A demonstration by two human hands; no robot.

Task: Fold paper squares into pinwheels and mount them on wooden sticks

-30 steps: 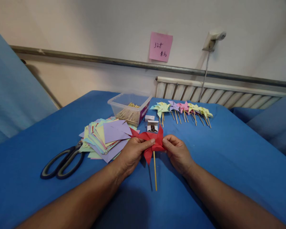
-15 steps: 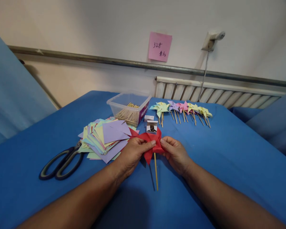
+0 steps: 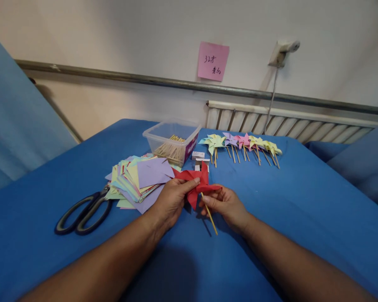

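- Behind the red pinwheel [image 3: 203, 186], the left hand's [image 3: 173, 197] fingers are mostly hidden; its thumb lies on top, clamping the paper.
- The right hand [image 3: 228, 205] pinches the stick [image 3: 212, 220] near its upper end, just below the blades; its fingertips perhaps touch the red paper too, but shadow makes that hard to tell.
- A red blade crosses the open box [image 3: 202, 161], covering most of its inside.
- The scissors' [image 3: 85, 214] blades run under the paper pile [image 3: 154, 173]; both forearms are cut off below.
- Half a second ago the right hand gripped a blade and the stick pointed almost straight down; now that hand is on the stick, which slants toward the lower right.
- The pinwheel remains mid-table, over the blue cloth [image 3: 290, 209], between the hands.
- Folded paper forms its pointed blades; the stick is thin, straight and yellowish.
- The tub [image 3: 192, 144] is clear plastic, holding loose sticks [image 3: 171, 152].
- Pastel pinwheels [image 3: 216, 142] lie in a row beyond, near the ribbed radiator [image 3: 290, 121].
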